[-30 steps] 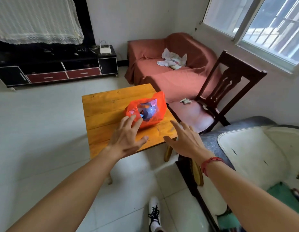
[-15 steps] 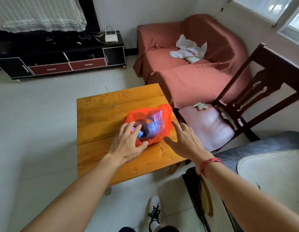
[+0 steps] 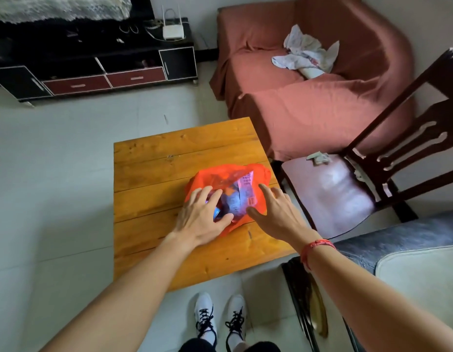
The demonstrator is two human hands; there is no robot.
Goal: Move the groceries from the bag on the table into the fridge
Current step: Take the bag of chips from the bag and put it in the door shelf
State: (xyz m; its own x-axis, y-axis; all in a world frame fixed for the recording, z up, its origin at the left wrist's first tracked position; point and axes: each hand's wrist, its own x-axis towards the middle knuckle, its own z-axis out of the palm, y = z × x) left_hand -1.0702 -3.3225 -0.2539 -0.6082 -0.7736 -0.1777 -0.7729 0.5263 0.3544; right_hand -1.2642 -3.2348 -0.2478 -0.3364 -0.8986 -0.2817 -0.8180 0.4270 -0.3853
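Observation:
An orange plastic bag (image 3: 215, 177) lies on the right part of a small wooden table (image 3: 157, 158). Blue and pink packets (image 3: 242, 193) show through its open mouth. My left hand (image 3: 201, 217) rests on the bag's near left side with spread fingers over its opening. At the bag's right edge, my right hand (image 3: 276, 212) touches the plastic with spread fingers. Neither hand grips anything. No fridge is in view.
A dark wooden chair (image 3: 360, 184) stands just right of the table, a red-covered sofa (image 3: 309, 97) behind it. A black TV cabinet (image 3: 93, 64) lines the far wall. A grey and white seat (image 3: 410, 262) sits at my right. My white shoes (image 3: 220, 318) stand on the tile floor.
I have stepped closer to the table. Both hands moved forward from above the table's near edge onto the bag, the left onto its opening, the right onto its right side.

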